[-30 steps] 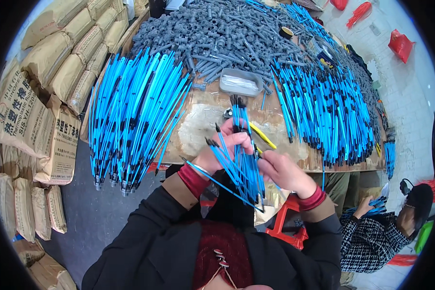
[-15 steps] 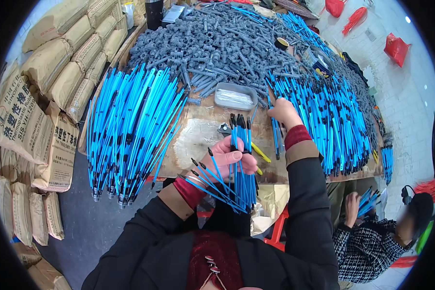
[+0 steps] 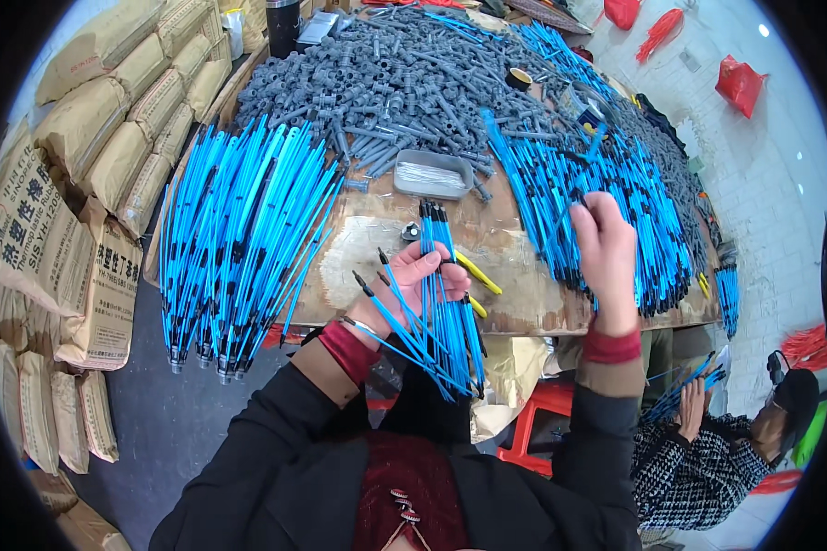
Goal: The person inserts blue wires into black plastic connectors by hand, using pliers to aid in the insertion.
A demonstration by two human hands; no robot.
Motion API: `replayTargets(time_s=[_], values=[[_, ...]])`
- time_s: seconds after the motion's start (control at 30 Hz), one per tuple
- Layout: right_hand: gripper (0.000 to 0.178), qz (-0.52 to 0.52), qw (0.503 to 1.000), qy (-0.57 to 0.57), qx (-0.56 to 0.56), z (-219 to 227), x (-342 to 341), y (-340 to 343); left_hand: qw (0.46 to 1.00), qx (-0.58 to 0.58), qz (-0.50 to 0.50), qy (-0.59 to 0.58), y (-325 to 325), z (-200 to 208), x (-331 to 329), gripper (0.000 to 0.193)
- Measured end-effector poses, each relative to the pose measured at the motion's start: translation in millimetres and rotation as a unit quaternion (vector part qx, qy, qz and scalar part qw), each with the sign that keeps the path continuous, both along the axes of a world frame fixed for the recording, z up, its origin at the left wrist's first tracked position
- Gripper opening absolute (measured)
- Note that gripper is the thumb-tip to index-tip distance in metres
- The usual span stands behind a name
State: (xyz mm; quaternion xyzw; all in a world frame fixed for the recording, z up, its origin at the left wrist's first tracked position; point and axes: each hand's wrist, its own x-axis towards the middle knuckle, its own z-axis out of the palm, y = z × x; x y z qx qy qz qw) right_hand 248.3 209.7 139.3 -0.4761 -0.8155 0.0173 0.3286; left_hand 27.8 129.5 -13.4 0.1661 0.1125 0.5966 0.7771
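My left hand (image 3: 424, 275), below the middle of the view, is closed round a bundle of thin blue rods with black ends (image 3: 448, 321). The bundle stands with its black tips up, and a few rods splay out past the wrist. Over the right-hand pile of blue rods (image 3: 629, 248), my right hand (image 3: 606, 246) is closed in a pinch at a black-tipped blue rod. Blur hides how much of that rod it holds. Yellow-handled pliers (image 3: 476, 273) lie on the table just right of the bundle.
Another pile of blue rods (image 3: 239, 248) overhangs the table's left front edge. Grey plastic parts (image 3: 386, 83) heap up behind, with a grey tray of thin white pieces (image 3: 432, 174) before them. Paper sacks (image 3: 101, 275) stack at left. A co-worker (image 3: 708, 450) at lower right holds blue rods.
My right hand has moved right, from the pile's left edge to over the pile. My left hand and its bundle have shifted slightly left. Several blue rods at the pile's top are blurred.
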Motion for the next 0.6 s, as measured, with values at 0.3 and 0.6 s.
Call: replayTargets(time_s=[0.3, 0.6], values=[[0.017, 0.430, 0.852, -0.045, -0.296, 51, 18, -41, 1.000, 0.000, -0.006, 0.006, -2, -1, -3, 0.017], [0.014, 0.249, 0.906, -0.059, -0.337, -33, -30, -71, 0.995, 0.071, -0.062, -0.018, 1, -6, 1, 0.027]])
